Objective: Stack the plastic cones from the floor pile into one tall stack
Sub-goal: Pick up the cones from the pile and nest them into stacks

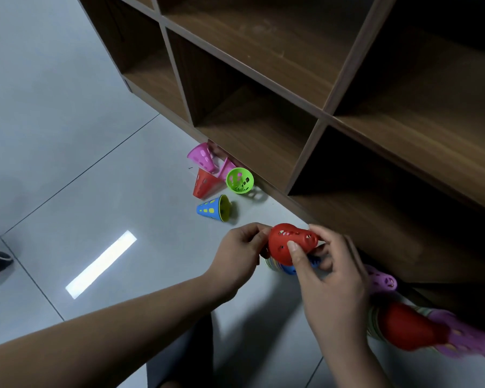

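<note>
I see the red cone (287, 240) held on its side just above the floor (67, 107), narrow end pointing right toward the shelf unit (291, 79). The right grip (331, 278) pinches it, thumb on the near wall and fingers behind. The left grip (241, 250) has its fingers curled at the wide end. I judge both are used to line it up with the blue cone (290, 269) peeking out just beneath, so it nests rather than jams.

Farther off, the loose pile lies at the shelf foot: green cone (240, 180) mouth up, a blue floor cone (210, 210), a loose red cone (205, 186) and a pink cone (202, 156) tipped over. A blurred nested stack (409, 329) sits by the right forearm; I cannot tell what supports it.
</note>
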Demonstrator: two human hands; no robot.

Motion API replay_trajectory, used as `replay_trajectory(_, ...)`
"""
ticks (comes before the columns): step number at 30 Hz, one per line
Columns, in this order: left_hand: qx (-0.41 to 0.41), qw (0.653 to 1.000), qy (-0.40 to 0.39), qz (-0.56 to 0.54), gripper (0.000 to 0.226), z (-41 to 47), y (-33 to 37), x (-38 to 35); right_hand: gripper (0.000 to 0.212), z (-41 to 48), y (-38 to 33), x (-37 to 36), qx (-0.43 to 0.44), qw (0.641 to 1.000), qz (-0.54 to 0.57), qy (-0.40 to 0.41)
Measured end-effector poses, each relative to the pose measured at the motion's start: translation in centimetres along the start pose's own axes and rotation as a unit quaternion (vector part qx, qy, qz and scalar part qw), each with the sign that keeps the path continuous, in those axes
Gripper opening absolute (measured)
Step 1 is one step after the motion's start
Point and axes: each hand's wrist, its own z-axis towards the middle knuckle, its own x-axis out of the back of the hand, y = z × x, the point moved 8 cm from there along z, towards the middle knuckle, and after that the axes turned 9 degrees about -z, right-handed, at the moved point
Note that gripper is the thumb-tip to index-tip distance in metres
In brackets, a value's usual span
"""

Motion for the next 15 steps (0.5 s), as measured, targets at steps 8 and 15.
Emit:
replay_trajectory(8, -0.080, 0.996, -0.016, -0.031, 0.026, 0.3, 4.0, -0.3, 0.037, 1.0, -1.9, 2.1, 0.047, 0.997, 0.039, 0.047)
replay_trajectory(15, -0.032, 0.999, -0.028, 0.031, 0.025, 0.1, 0.8, -1.6, 0.036, 1.3, -0.5, 1.2, 0.056, 0.998, 0.001, 0.009)
